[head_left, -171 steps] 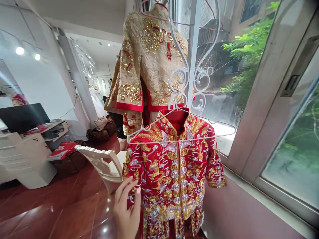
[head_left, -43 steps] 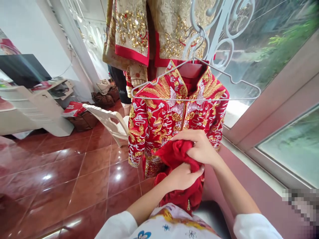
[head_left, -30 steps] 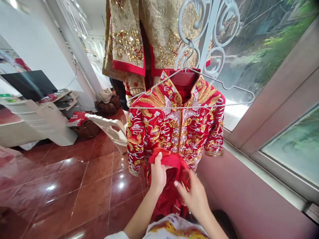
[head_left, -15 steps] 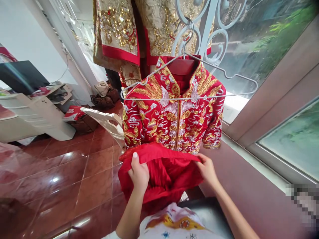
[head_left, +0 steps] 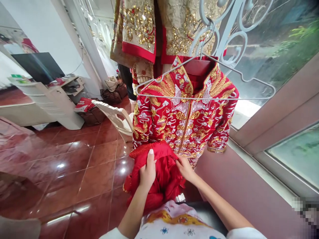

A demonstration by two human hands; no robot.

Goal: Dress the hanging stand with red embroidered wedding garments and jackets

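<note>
Bunched between my hands is a red skirt [head_left: 161, 179], its shiny inside turned up and its wide band along the top. My left hand [head_left: 149, 169] is closed on the band at the left, thumb on the inner side. At the band's right part my right hand [head_left: 185, 168] pinches the edge; its fingertips are partly hidden in the cloth. Just beyond hangs a red jacket [head_left: 171, 119] with gold and silver embroidery. A thin metal hanger [head_left: 251, 79] crosses in front of its collar and chest, apart from my hands.
Gold-sequinned garments [head_left: 139, 30] hang behind the jacket from a white scrolled metal frame [head_left: 234, 36]. A white chair [head_left: 117, 116] stands to the left on red floor tiles [head_left: 97, 166]. Farther left is a desk with a monitor [head_left: 38, 66]. A window [head_left: 296, 152] lines the right side.
My right hand has come in toward my left, drawing the skirt's stretched band together into a narrower bunch. My left hand still grips its end. The view has turned slightly left.
</note>
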